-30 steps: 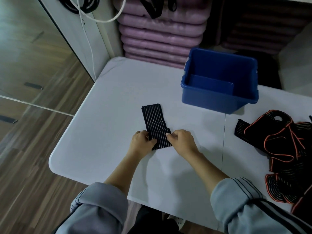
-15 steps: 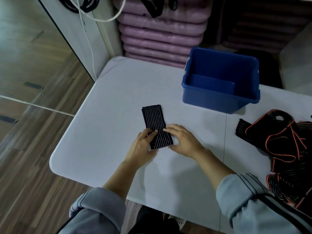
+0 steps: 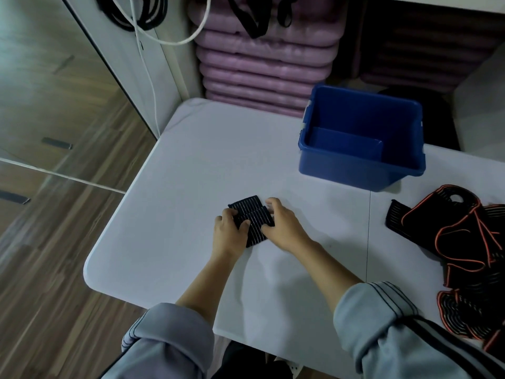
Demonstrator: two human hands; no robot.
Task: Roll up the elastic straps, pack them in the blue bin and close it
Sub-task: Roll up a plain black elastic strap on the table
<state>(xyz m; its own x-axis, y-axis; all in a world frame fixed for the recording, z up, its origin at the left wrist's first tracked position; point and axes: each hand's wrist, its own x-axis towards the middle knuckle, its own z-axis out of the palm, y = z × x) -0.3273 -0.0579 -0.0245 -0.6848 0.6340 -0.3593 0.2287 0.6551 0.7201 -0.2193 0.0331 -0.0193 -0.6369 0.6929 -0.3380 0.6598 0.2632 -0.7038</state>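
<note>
Holding the work in the middle of the white bench (image 3: 191,173), both hands are on one black elastic strap (image 3: 252,218) with thin pale stripes. This strap lies flat on the bench and seems to be doubled over itself, with one layer sitting on another; the far end shows beyond the fingers. The left hand (image 3: 231,235) has its grip closed on the left side of the strap, with the fingers curled over the edge. The right hand (image 3: 285,228) has its grip on the right side: the thumb lies on top of the fabric and the bent fingers go around the right edge. The blue bin (image 3: 341,170) stands open on the far right part of the bench, well apart from the hands, and a blue panel stands inside it near the front wall. A pile of black straps with orange borders (image 3: 470,242) lies at the right edge of the bench, near the bin but not touching it. Both forearms come out of grey sleeves (image 3: 382,321) that are pushed up. Behind the bench there is a stack of purple mats (image 3: 265,64), and a white cable (image 3: 149,75) hangs down at the left.
</note>
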